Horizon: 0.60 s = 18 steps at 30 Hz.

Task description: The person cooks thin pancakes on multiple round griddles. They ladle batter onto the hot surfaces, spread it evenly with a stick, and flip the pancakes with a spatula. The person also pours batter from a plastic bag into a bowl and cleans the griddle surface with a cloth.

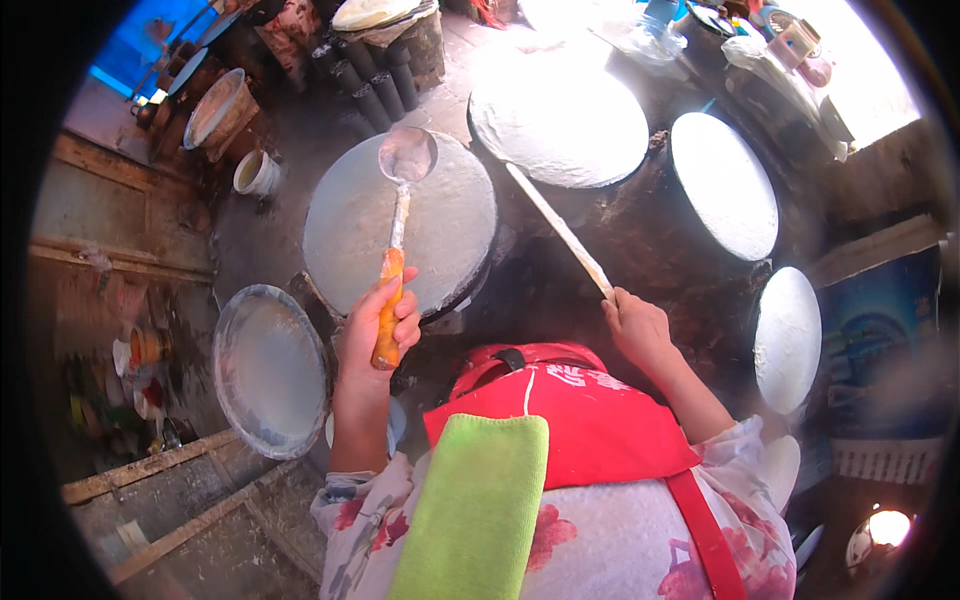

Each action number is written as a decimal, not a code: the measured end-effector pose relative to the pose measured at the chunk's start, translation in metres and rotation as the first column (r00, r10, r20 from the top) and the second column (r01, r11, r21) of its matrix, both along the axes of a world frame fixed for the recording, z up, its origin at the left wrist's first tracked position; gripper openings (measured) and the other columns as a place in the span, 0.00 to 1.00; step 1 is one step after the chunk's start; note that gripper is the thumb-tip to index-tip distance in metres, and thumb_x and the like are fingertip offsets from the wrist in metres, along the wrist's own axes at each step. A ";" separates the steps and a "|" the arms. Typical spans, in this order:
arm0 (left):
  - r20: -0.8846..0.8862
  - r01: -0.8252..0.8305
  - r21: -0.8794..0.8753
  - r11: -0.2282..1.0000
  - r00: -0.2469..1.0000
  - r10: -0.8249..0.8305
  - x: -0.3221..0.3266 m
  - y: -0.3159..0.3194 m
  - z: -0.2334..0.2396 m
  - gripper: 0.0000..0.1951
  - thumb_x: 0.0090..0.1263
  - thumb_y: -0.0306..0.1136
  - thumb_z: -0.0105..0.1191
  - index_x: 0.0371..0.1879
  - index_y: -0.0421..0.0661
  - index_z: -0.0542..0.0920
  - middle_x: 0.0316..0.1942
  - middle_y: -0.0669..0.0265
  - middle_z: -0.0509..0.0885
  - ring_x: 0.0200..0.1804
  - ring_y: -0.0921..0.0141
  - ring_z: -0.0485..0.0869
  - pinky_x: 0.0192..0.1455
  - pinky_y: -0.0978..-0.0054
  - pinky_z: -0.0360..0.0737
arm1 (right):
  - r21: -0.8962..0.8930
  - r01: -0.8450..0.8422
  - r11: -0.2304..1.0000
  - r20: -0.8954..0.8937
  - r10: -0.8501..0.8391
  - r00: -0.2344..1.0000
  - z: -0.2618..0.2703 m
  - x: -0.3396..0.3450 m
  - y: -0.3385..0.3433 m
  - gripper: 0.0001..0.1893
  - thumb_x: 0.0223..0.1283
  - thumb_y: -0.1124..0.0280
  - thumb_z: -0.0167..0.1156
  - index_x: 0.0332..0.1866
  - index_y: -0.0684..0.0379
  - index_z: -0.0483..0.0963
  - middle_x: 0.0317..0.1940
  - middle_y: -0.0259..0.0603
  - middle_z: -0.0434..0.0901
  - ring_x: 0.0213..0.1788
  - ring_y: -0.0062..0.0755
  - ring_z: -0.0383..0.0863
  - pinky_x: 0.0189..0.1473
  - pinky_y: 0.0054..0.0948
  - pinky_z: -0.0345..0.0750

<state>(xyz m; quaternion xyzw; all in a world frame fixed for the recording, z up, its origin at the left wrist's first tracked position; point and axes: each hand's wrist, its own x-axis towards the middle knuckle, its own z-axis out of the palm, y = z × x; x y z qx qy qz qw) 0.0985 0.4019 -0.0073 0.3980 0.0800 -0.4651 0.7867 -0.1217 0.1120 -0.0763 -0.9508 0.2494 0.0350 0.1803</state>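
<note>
My left hand (pixel 381 319) grips the orange handle of a metal ladle (pixel 407 155), whose bowl is over a round griddle (pixel 337 202) with a pale, whitish surface. In my right hand (pixel 637 322) is a long flat wooden stick (pixel 559 223) coated with whitish stuff. Its far end points at the rim of another round griddle (pixel 559 120), which is covered in white batter and partly washed out by glare. Left of my left hand stands a wide basin (pixel 271 371) of pale liquid.
Two more white-covered round griddles (pixel 725 186) (pixel 787 341) curve round on the right. Perforated coal briquettes (pixel 371 94) stand stacked beyond the left griddle, near a small white bucket (pixel 257 174) and another basin (pixel 215 109). A wooden frame (pixel 150 465) lies at lower left.
</note>
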 end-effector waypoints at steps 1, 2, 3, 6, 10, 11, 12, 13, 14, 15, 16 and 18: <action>0.008 0.000 0.013 1.000 1.000 -0.001 0.000 0.001 0.000 0.16 0.75 0.35 0.41 0.56 0.38 0.68 0.23 0.70 0.68 0.16 0.78 0.68 0.17 0.81 0.66 | -0.021 0.000 1.000 -0.009 0.000 1.000 -0.002 0.003 0.000 0.16 0.67 0.58 0.48 0.36 0.62 0.70 0.28 0.53 0.80 0.30 0.52 0.81 0.33 0.45 0.76; 0.017 0.000 0.025 1.000 1.000 0.000 0.000 0.002 0.000 0.16 0.75 0.35 0.41 0.56 0.38 0.68 0.23 0.70 0.68 0.16 0.78 0.68 0.17 0.81 0.66 | -0.042 -0.002 0.999 -0.019 0.002 1.000 -0.003 0.007 0.000 0.16 0.67 0.57 0.48 0.36 0.62 0.70 0.28 0.53 0.80 0.30 0.52 0.81 0.32 0.45 0.77; 0.021 0.005 0.038 0.999 1.000 -0.006 0.000 0.002 0.002 0.16 0.75 0.35 0.42 0.55 0.39 0.68 0.23 0.70 0.68 0.16 0.78 0.68 0.17 0.81 0.66 | -0.063 -0.007 0.998 -0.024 0.006 1.000 -0.005 0.012 -0.001 0.16 0.67 0.57 0.48 0.36 0.62 0.70 0.28 0.53 0.80 0.29 0.52 0.81 0.32 0.44 0.77; 0.045 0.020 0.070 0.997 0.999 -0.023 -0.001 -0.001 0.008 0.15 0.74 0.35 0.43 0.54 0.39 0.69 0.23 0.70 0.69 0.17 0.79 0.68 0.17 0.82 0.65 | -0.068 -0.012 0.998 0.006 0.012 1.000 -0.012 0.029 0.000 0.16 0.67 0.57 0.47 0.36 0.62 0.70 0.27 0.53 0.80 0.29 0.52 0.81 0.32 0.45 0.76; 0.049 0.070 0.073 0.995 0.996 -0.074 -0.001 -0.001 0.016 0.15 0.74 0.36 0.43 0.54 0.40 0.70 0.23 0.70 0.69 0.17 0.79 0.68 0.16 0.82 0.65 | 0.071 0.053 0.996 0.042 -0.056 0.998 -0.017 0.052 0.007 0.17 0.68 0.56 0.45 0.38 0.61 0.72 0.27 0.53 0.80 0.33 0.55 0.80 0.35 0.48 0.75; 0.055 0.081 0.079 0.994 0.995 -0.085 -0.001 -0.002 0.016 0.15 0.74 0.36 0.43 0.53 0.40 0.70 0.23 0.70 0.69 0.17 0.79 0.68 0.17 0.82 0.65 | 0.112 0.076 0.991 0.046 -0.081 0.996 -0.016 0.054 0.011 0.17 0.69 0.56 0.44 0.39 0.60 0.72 0.27 0.54 0.80 0.33 0.56 0.80 0.36 0.49 0.75; 0.061 0.090 0.086 0.992 0.994 -0.095 0.000 -0.003 0.017 0.15 0.74 0.36 0.43 0.53 0.40 0.70 0.23 0.70 0.69 0.17 0.79 0.68 0.17 0.82 0.65 | 0.154 0.096 0.983 0.049 -0.105 0.993 -0.016 0.056 0.016 0.17 0.69 0.56 0.44 0.39 0.60 0.72 0.28 0.54 0.80 0.34 0.57 0.80 0.37 0.50 0.74; 0.067 0.100 0.094 0.991 0.992 -0.107 0.001 -0.005 0.017 0.15 0.74 0.36 0.43 0.53 0.40 0.70 0.23 0.70 0.69 0.17 0.79 0.68 0.17 0.82 0.65 | 0.197 0.118 0.973 0.051 -0.130 0.990 -0.016 0.056 0.019 0.17 0.69 0.56 0.43 0.40 0.60 0.72 0.28 0.54 0.80 0.35 0.58 0.79 0.37 0.50 0.74; 0.060 0.105 0.112 0.988 0.992 -0.112 0.003 -0.007 0.016 0.15 0.74 0.36 0.44 0.53 0.41 0.70 0.23 0.70 0.69 0.17 0.79 0.68 0.17 0.82 0.65 | 0.216 0.138 0.967 0.061 -0.155 0.986 -0.018 0.057 0.022 0.17 0.69 0.56 0.43 0.40 0.60 0.72 0.28 0.55 0.79 0.35 0.59 0.79 0.37 0.51 0.73; 0.054 0.117 0.110 0.987 0.991 -0.124 0.005 -0.008 0.014 0.15 0.74 0.36 0.44 0.53 0.41 0.70 0.23 0.70 0.69 0.17 0.79 0.68 0.17 0.82 0.65 | 0.233 0.152 0.961 0.073 -0.173 0.982 -0.020 0.057 0.025 0.17 0.70 0.57 0.43 0.40 0.60 0.72 0.28 0.55 0.79 0.35 0.59 0.79 0.37 0.51 0.73; 0.048 0.130 0.108 0.986 0.990 -0.136 0.008 -0.010 0.013 0.15 0.74 0.37 0.44 0.53 0.41 0.70 0.24 0.70 0.70 0.17 0.79 0.68 0.18 0.82 0.65 | 0.251 0.165 0.954 0.085 -0.192 0.978 -0.021 0.057 0.028 0.17 0.70 0.57 0.43 0.41 0.60 0.72 0.28 0.55 0.79 0.35 0.59 0.79 0.37 0.50 0.73; 0.044 0.155 0.097 0.983 0.986 -0.159 0.013 -0.013 0.013 0.14 0.72 0.36 0.46 0.51 0.41 0.70 0.23 0.70 0.70 0.18 0.78 0.69 0.18 0.81 0.65 | 0.289 0.182 0.940 0.128 -0.226 0.966 -0.022 0.054 0.037 0.17 0.70 0.57 0.43 0.42 0.60 0.73 0.28 0.55 0.79 0.35 0.59 0.79 0.37 0.50 0.73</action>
